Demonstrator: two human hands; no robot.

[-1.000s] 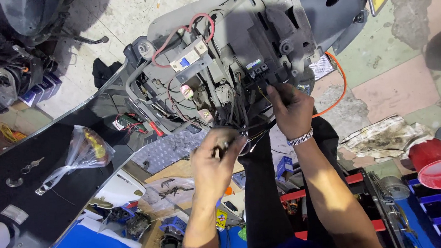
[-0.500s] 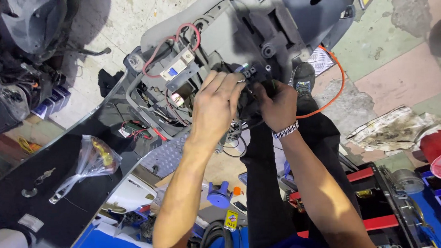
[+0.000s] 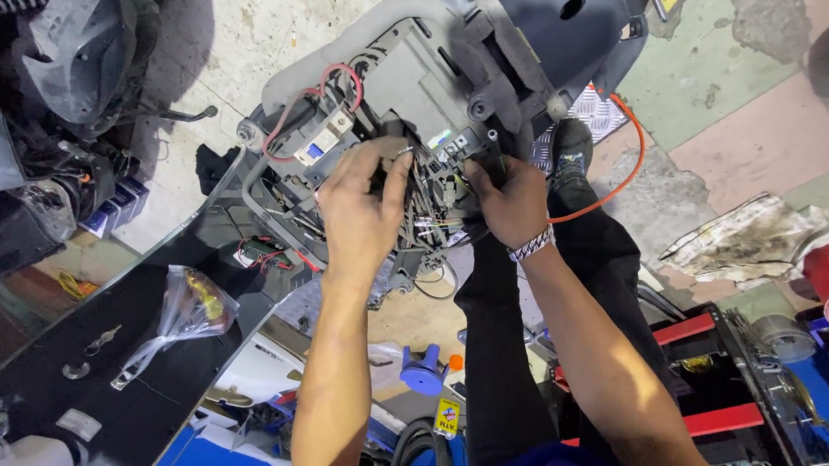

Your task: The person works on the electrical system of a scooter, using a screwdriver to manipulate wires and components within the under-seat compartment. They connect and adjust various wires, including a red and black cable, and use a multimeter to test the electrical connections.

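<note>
My left hand and right hand both pinch the wire bundle inside the open scooter frame, fingers closed around the wires.

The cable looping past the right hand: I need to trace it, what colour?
Orange, clearest in the head view.

The opened grey plastic scooter body is viewed from 1 head-worn camera, closely, steeply downward from above.
</note>
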